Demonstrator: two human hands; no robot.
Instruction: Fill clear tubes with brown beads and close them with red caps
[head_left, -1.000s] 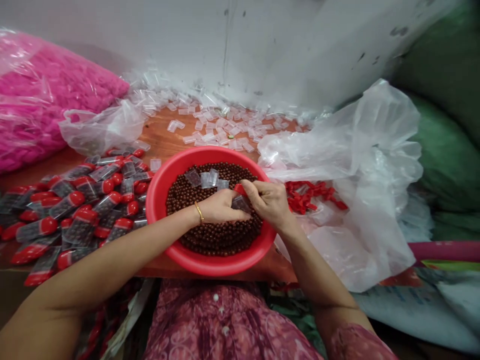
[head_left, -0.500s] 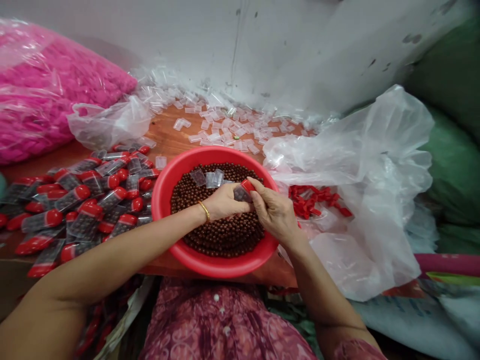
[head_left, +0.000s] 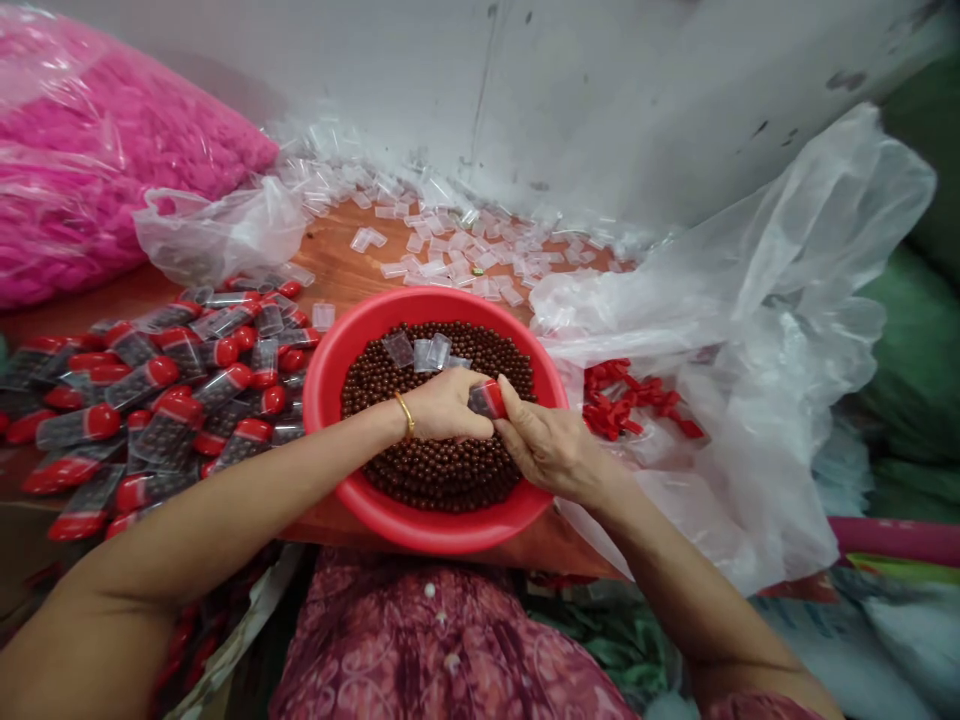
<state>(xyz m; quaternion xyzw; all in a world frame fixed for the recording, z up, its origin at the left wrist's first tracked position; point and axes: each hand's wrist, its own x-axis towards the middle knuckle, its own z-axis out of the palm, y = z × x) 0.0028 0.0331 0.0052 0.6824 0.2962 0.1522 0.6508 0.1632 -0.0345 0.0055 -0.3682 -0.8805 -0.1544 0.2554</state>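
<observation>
My left hand (head_left: 448, 402) is closed around a small clear plastic container (head_left: 478, 400) with dark balls inside, held above the basin. A red cap (head_left: 493, 398) covers its right end. The fingers and thumb of my right hand (head_left: 546, 440) are closed against that cap. Beneath both hands, a red plastic basin (head_left: 321, 420) holds a heap of small shiny brown balls (head_left: 442, 475). Several clear empty containers (head_left: 431, 352) lie on the balls at the far side.
Filled containers with red caps (head_left: 169, 430) are piled at left. Empty clear containers (head_left: 450, 245) scatter along the wall. A large bag of pink pieces (head_left: 112, 160) stands back left. At right, a crumpled plastic bag (head_left: 750, 350) lies by loose red caps (head_left: 630, 400).
My right hand has shifted slightly down and turned against the red cap, and more of the cap's red face shows. The plastic bag at right stands higher.
</observation>
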